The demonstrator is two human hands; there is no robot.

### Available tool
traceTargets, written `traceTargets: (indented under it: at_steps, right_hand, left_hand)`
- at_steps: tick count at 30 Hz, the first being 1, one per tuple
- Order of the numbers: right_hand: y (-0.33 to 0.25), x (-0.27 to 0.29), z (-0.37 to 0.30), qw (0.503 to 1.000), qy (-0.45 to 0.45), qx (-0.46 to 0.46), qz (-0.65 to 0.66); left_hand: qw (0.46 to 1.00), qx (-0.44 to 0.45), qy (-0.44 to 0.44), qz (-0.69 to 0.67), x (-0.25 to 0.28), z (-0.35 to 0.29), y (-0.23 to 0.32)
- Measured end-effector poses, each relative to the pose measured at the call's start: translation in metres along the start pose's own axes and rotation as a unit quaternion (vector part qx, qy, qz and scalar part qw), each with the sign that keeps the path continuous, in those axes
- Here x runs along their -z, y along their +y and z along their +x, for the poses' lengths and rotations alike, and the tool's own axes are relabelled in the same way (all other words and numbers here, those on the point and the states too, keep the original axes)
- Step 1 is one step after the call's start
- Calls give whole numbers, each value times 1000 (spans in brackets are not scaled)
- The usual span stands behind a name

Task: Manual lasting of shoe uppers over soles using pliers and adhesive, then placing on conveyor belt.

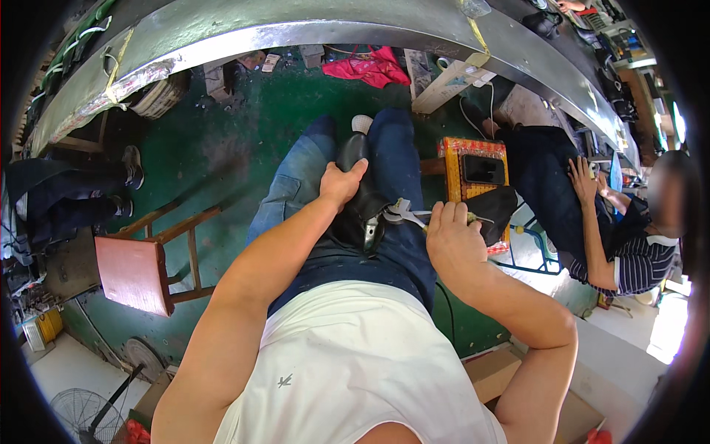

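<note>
A black leather shoe [360, 194] lies lengthwise on my lap, toe pointing away from me. My left hand [342, 183] is closed around its front part, thumb on top. Near the shoe's heel end, a metal piece [370, 233] shows in the opening. My right hand [454, 238] is closed on a pair of pliers [403, 212], whose silver jaws reach the shoe's edge. A thin rod end [482, 218] sticks out beyond the right hand's fingers. Whether the jaws are clamped on the leather is too small to tell.
Right of my legs, an orange-red patterned stool [452, 164] carries a black phone [483, 169] and a black piece of material [494, 211]. A co-worker [629, 259] sits at the right. A metal-edged bench [296, 33] runs ahead. At left are a pink-topped stool [133, 274] and another person's legs [74, 181].
</note>
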State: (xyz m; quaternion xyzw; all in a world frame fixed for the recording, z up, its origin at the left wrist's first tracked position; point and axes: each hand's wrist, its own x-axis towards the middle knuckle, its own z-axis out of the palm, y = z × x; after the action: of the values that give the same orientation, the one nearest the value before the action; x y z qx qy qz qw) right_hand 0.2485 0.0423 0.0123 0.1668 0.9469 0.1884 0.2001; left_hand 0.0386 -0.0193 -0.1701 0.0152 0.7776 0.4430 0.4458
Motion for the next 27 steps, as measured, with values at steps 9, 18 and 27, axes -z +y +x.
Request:
traceTargets:
  at_steps: [9,18,27]
  right_hand:
    - [-4,-4,33,985,-136,-12,-109]
    - [58,4,40,964,-184,175,73]
    - [36,-8,40,988,-101,115,25]
  left_hand:
    - [987,6,35,156,-5,-10,15]
    - [991,52,17,122,2,2,15]
    - [994,51,-17,95,-1,11,8]
